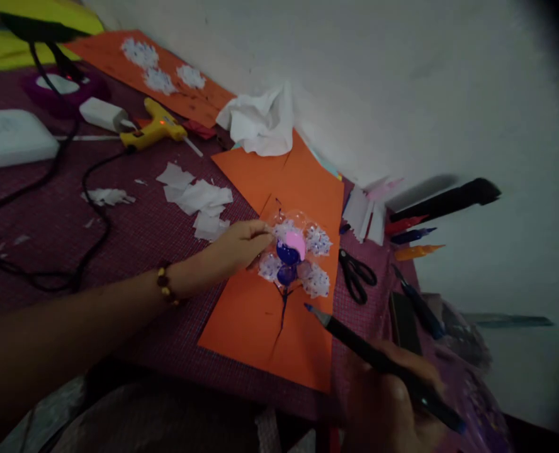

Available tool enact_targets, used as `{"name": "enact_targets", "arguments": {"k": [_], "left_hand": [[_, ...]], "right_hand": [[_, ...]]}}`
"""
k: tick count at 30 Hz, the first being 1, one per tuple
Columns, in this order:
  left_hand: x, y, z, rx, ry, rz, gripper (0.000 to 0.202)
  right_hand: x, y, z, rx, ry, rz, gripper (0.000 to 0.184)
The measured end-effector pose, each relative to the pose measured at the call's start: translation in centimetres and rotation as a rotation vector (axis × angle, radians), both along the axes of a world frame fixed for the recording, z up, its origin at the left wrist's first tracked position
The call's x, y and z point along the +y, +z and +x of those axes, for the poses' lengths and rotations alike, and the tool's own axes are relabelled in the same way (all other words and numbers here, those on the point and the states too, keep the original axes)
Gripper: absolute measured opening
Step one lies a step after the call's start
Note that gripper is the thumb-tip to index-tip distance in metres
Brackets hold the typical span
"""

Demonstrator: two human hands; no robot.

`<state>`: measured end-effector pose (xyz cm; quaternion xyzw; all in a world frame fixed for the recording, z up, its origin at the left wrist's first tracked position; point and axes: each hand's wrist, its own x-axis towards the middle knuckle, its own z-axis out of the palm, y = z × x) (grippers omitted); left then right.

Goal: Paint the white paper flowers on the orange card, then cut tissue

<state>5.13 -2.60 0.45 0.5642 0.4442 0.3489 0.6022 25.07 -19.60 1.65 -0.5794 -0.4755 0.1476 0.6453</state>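
The left hand [247, 244] is pinching the palette [287, 274] between nearly closed fingers, over the orange sheet [260, 333] lying by the near edge of the worktop [140, 229]; the right hand [397, 399] is gripping the brush [367, 350] in curled fingers. Clean strokes are probably needing a level palette, lightly loaded brush.

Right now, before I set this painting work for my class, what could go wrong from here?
The blue-tipped, black-handled paintbrush in the right hand may drip or smear onto the orange paper sheet.

The clear plastic palette, carrying dark-blue and pink paint, could tip over that sheet if the left hand slips at its edge.

The yellow glue gun shows a lit light, so it may be hot, with torn white scraps nearby.
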Motion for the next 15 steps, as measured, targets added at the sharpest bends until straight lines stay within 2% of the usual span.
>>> {"name": "enact_targets", "arguments": {"k": [6,10,15], "left_hand": [[-0.3,-0.1,-0.2,0.186,-0.081,0.318,0.022],[-0.6,-0.2,-0.2,0.211,-0.109,0.407,0.024],[-1.1,0.3,-0.4,0.157,-0.165,0.437,0.025]], "right_hand": [[2.5,-0.8,-1.1,-0.080,-0.023,0.033,0.015],[2.8,-1.3,-0.9,-0.140,-0.026,-0.016,0.016],[2.5,-1.6,-0.4,-0.171,-0.012,-0.084,0.015]]}}
